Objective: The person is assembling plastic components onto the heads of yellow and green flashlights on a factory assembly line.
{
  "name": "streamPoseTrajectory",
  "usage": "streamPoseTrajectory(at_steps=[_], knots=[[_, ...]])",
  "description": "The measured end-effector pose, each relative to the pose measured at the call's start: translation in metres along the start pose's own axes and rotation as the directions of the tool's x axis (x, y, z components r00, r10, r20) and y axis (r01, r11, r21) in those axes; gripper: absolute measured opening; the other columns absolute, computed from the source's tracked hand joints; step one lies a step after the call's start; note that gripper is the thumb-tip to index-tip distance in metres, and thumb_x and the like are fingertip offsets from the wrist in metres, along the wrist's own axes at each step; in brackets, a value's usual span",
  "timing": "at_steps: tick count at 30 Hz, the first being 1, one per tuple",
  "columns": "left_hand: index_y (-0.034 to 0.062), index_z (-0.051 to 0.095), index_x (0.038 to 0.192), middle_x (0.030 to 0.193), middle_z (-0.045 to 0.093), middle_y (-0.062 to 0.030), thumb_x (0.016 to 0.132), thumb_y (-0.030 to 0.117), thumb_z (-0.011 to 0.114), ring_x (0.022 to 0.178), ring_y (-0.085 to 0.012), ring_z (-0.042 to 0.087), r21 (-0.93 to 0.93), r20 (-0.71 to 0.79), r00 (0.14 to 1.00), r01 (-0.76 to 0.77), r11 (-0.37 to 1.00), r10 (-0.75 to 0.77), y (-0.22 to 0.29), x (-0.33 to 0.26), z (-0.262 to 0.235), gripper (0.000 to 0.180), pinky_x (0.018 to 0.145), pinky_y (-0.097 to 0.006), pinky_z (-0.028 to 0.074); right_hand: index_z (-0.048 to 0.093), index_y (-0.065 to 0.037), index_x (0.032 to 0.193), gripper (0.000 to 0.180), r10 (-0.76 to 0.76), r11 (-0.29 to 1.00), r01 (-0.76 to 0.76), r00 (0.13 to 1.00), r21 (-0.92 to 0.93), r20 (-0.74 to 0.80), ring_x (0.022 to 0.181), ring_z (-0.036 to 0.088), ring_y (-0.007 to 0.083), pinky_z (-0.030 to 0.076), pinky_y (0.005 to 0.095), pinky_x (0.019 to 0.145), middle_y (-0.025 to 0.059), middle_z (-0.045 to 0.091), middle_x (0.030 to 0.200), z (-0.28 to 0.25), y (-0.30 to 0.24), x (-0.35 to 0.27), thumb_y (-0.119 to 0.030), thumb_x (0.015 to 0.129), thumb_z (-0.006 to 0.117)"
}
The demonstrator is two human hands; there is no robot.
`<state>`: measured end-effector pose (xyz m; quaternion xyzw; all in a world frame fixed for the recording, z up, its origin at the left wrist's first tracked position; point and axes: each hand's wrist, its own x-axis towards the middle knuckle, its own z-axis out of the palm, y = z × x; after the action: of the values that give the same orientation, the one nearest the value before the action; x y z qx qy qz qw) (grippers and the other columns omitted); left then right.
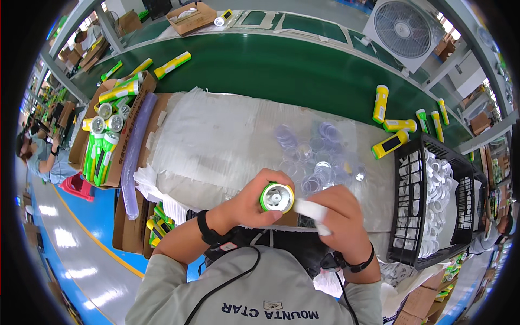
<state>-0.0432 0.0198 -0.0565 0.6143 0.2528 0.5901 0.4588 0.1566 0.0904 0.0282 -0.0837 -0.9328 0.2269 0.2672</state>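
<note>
Left hand [250,201] clamps its grip on a flashlight [277,198] near the surface [200,130].
Right hand [345,213] pinches a blurred white piece [311,210] just beside it; a crate [400,208] stands right.

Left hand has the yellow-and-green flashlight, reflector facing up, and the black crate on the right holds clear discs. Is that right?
Not the contents: the head view shows white rings in the black crate on the right; the clear discs lie outside it, to its left. The left hand does have the flashlight.
</note>
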Motion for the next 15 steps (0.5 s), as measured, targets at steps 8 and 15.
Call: streamPoseTrajectory(at_steps=[8,15], knots=[[0.0056,0.029,0.127,0.114,0.047,-0.0117,0.078,0.015,0.067,0.105,-0.0182,0.048,0.059,-0.064,0.997,0.055,0.997,-0.051,-0.003,-0.004,-0.006,0.063,0.09,-0.033,0.041,0.063,-0.006,0.1,0.032,-0.27,0.933,0.242,0.96,-0.265,-0.075,0.108,0.058,0.0251,0.05,0.0394,0.087,0.0066,0.062,0.113,0.025,0.009,0.006,-0.01,0.069,0.067],[0.0063,0.031,0.125,0.113,0.049,-0.0124,0.077,0.015,0.071,0.103,-0.0198,0.051,0.035,-0.051,0.998,0.029,0.999,-0.027,-0.001,-0.007,-0.005,0.063,0.088,-0.034,0.043,0.057,-0.001,0.112,0.044,-0.113,0.993,0.117,0.982,0.021,-0.15,0.108,0.058,0.0294,0.05,0.0414,0.09,0.0143,0.06,0.115,0.044,0.0,0.003,-0.002,0.068,0.064]])
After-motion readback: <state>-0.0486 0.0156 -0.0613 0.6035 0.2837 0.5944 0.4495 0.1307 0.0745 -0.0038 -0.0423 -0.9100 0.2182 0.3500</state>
